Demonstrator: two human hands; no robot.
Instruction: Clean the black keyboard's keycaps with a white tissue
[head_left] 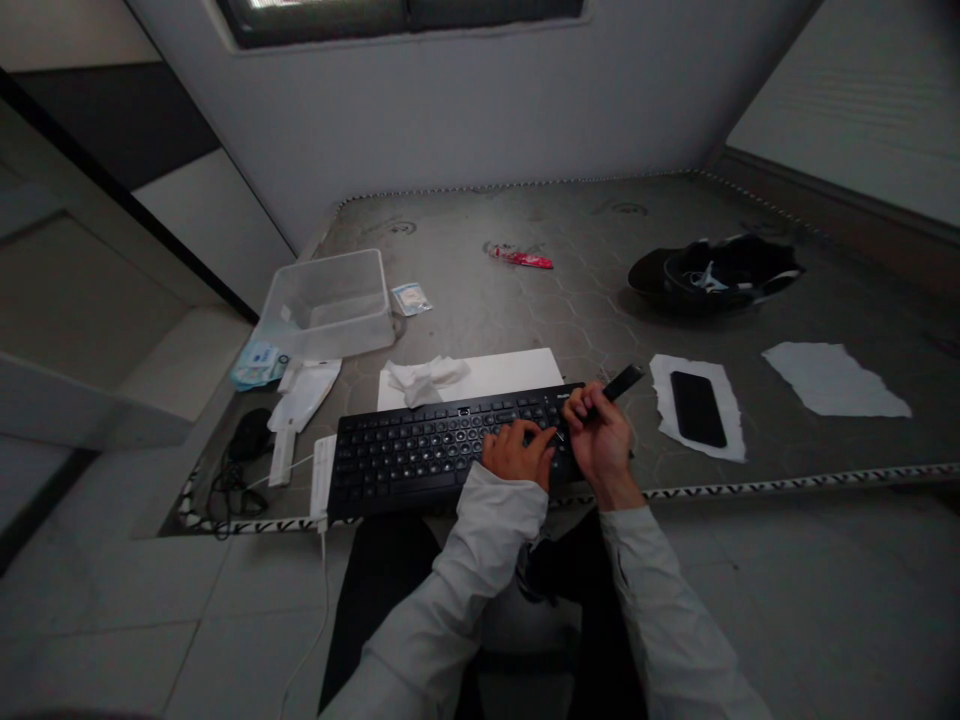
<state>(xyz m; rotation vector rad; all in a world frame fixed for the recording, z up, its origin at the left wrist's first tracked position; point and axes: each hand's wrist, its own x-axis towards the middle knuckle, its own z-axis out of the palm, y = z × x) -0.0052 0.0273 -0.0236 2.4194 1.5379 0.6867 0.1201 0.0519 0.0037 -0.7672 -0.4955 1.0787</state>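
Observation:
A black keyboard [405, 455] lies along the front edge of the grey surface, and many of its key positions look like bare round spots without caps. Over its right part is my left hand [516, 456], thumb and forefinger brought together near the keys; whatever they pinch is too small to make out. My right hand [606, 450] is closed around a dark, stick-like tool [624, 381], whose thick end points up to the right. The tool's lower end is hidden by my fingers. Behind the keyboard lie a white sheet [517, 372] and a crumpled tissue [431, 380].
A phone [697, 408] rests on a tissue at the right, with another tissue [836, 380] beyond it. Further back are a black cap [712, 275] and a red packet [521, 258]. A clear plastic box [330, 310] and a white power strip [322, 478] are at the left.

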